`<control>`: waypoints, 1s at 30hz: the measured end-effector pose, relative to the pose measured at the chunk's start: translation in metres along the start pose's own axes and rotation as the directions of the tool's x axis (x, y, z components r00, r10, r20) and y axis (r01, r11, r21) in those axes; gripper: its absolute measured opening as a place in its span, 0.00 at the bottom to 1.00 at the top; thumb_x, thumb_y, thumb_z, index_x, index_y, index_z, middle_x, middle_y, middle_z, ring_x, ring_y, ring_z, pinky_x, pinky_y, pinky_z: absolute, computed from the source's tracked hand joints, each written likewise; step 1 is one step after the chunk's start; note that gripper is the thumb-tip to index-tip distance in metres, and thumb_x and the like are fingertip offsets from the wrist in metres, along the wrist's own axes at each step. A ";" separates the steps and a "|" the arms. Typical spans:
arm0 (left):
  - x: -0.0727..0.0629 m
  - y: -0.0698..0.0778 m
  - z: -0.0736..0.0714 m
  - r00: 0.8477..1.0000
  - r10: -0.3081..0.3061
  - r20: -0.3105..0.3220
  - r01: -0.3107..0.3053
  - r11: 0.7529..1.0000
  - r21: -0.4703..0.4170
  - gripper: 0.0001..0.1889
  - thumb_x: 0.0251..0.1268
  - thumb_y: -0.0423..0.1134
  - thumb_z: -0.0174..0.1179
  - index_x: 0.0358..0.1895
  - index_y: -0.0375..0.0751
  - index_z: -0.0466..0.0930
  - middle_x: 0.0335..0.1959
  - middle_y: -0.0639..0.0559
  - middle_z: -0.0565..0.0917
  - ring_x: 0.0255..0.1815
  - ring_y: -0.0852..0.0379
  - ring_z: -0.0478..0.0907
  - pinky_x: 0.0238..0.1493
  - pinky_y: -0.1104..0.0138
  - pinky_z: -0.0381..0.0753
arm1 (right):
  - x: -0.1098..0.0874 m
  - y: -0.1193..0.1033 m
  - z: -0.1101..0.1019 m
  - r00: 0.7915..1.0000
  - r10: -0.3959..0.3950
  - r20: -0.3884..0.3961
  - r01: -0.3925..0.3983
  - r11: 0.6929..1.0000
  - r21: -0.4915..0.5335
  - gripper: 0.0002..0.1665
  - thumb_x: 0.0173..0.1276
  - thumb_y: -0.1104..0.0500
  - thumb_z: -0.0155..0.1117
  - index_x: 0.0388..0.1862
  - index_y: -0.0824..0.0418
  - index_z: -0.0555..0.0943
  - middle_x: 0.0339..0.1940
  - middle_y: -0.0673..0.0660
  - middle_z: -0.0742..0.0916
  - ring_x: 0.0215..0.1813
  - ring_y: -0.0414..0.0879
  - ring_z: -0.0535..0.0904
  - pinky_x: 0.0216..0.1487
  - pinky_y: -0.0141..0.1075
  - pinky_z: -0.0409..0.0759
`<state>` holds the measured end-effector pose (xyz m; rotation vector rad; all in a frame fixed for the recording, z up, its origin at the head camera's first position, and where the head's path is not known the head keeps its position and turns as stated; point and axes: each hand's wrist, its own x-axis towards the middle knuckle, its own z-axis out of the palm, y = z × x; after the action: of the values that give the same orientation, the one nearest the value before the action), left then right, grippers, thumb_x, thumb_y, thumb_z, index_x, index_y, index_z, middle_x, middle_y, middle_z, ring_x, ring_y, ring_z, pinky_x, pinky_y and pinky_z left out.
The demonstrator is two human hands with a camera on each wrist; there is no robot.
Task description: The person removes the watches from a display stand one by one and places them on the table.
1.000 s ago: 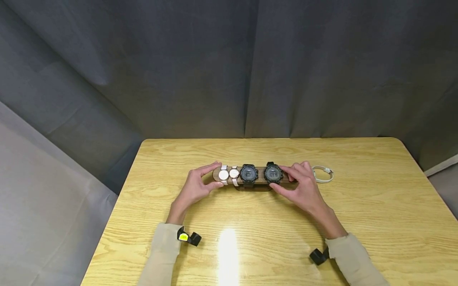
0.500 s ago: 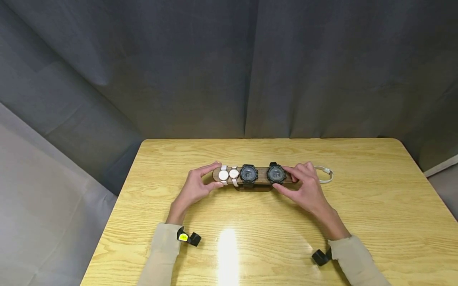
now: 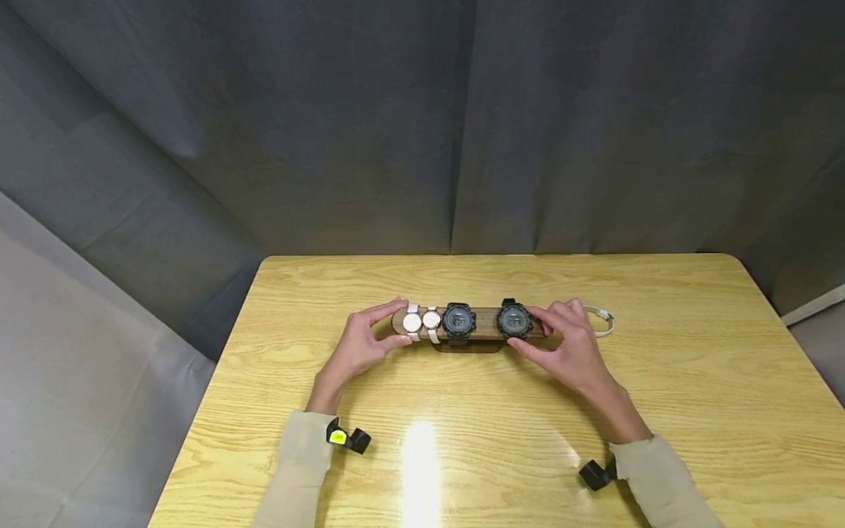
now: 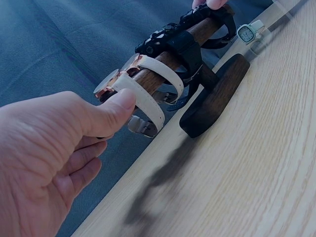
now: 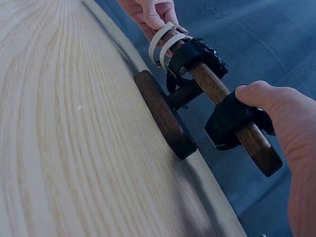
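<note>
A dark wooden watch stand stands on the table with a horizontal bar and a rounded base. At the bar's left end sit two white-strapped watches, an outer one and an inner one. Beside them is a bulky black digital watch. My left hand grips the bar's left end, its thumb against the outer white strap. Toward the right end, my right hand pinches a second black digital watch that is looped round the bar. The fingers behind the bar are partly hidden.
A pale watch with a square face lies on the wooden table, right of the stand and partly behind my right hand. Dark grey curtains hang behind the table's back edge.
My right hand has slid the second black watch to the right along the bar, widening the gap between the two black watches. My left hand has stayed in place.
</note>
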<state>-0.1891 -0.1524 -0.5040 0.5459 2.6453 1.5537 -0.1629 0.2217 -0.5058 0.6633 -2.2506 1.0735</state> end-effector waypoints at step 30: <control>0.000 0.000 -0.001 1.000 -0.010 0.000 0.010 1.000 -0.005 0.33 0.57 0.38 0.79 0.69 0.48 0.81 0.71 0.50 0.78 0.75 0.45 0.71 0.79 0.49 0.64 | -0.003 0.008 -0.016 1.000 -0.020 -0.013 0.020 1.000 0.001 0.31 0.39 0.62 0.88 0.47 0.69 0.90 0.24 0.52 0.77 0.38 0.46 0.61 0.42 0.34 0.57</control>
<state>-0.1894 -0.1533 -0.5038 0.5316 2.6387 1.5573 -0.1615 0.2392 -0.5036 0.6758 -2.2275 1.0663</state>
